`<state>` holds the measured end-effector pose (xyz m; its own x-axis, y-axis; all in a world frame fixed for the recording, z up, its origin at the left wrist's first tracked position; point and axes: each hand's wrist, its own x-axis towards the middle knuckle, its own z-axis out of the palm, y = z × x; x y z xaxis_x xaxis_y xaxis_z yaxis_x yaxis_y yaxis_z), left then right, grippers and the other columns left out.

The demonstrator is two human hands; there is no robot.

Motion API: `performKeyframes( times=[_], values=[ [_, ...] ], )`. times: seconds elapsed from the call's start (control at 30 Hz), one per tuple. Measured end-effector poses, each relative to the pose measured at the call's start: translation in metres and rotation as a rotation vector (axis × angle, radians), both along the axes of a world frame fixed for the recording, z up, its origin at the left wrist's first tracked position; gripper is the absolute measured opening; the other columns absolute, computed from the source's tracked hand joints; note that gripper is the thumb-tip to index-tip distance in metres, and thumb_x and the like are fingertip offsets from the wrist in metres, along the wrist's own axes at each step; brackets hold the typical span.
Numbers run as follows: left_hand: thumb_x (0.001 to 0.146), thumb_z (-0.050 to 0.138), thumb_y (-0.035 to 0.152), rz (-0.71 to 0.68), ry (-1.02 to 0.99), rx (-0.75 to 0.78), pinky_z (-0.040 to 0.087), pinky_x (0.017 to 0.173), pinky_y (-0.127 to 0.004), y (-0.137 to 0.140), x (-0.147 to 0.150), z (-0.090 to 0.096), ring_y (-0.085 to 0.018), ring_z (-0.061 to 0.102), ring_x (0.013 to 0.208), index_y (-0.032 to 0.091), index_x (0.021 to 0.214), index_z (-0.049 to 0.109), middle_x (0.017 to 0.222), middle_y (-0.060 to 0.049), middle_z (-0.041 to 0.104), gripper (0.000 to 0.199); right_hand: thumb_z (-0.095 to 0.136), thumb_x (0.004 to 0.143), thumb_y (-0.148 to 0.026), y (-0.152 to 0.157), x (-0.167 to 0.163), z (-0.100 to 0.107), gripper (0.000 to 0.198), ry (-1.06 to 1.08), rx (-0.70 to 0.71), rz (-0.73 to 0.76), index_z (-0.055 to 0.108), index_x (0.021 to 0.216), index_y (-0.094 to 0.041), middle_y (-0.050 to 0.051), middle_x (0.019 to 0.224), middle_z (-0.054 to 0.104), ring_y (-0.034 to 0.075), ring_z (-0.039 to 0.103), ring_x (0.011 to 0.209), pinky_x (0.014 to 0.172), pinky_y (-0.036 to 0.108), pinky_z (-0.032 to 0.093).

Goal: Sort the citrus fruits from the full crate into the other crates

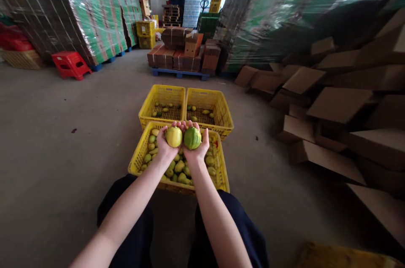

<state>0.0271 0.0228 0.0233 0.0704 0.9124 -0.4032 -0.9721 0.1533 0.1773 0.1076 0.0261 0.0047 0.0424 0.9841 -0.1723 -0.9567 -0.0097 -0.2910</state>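
Side by side above the near yellow crate (135, 155), my two hands are cupped palm up. In my left hand (165, 150) rests a yellow lemon-like citrus fruit (174, 136), smooth and round. My right hand (196, 152) cradles a green, ridged citrus fruit (192, 138) with yellowish patches. The fingers of both hands curl up around the fruits from behind and the sides. Below them, the near crate holds many green and yellow fruits (179, 167), partly hidden by my hands and forearms.
Two more yellow crates (146, 107) (225, 112) stand just beyond, with several fruits in each. Cardboard boxes (338, 103) are heaped at the right. Farther off are a blue pallet (180, 74) with flattened cartons, a red stool (71, 64) and tall wrapped stacks (101, 10).
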Motion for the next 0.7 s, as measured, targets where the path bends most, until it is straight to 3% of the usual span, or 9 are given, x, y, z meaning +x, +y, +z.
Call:
performKeyframes(
  times=[0.33,0.57,0.7],
  values=[
    [0.083,0.048,0.023,0.024,0.019,0.065,0.054,0.090,-0.032,-0.003,-0.007,-0.006,-0.019,0.070,0.084,0.016,0.097,0.072,0.080,-0.005,0.073,0.029,0.048,0.089,-0.047,-0.006,-0.005,0.000,0.031,0.005,-0.043,0.037,0.065,0.092,-0.021,0.004,0.094,0.075,0.018,0.071,0.087,0.096,0.038,0.053],
    [0.082,0.048,0.021,0.007,-0.039,0.002,0.056,0.080,-0.028,-0.002,-0.008,-0.005,-0.017,0.069,0.077,0.015,0.091,0.070,0.078,-0.006,0.072,0.025,0.049,0.087,-0.046,-0.005,-0.005,0.001,0.030,0.054,-0.111,0.014,0.066,0.087,-0.021,0.003,0.086,0.074,0.020,0.071,0.091,0.093,0.040,0.054],
    [0.079,0.048,0.018,-0.022,-0.032,-0.004,0.057,0.073,-0.028,0.006,-0.022,-0.004,-0.017,0.069,0.074,0.017,0.089,0.068,0.073,-0.004,0.070,0.023,0.046,0.088,-0.045,-0.002,0.009,-0.001,0.030,0.065,-0.178,-0.019,0.064,0.080,-0.022,0.001,0.074,0.072,0.018,0.070,0.076,0.081,0.039,0.057]
  ],
)
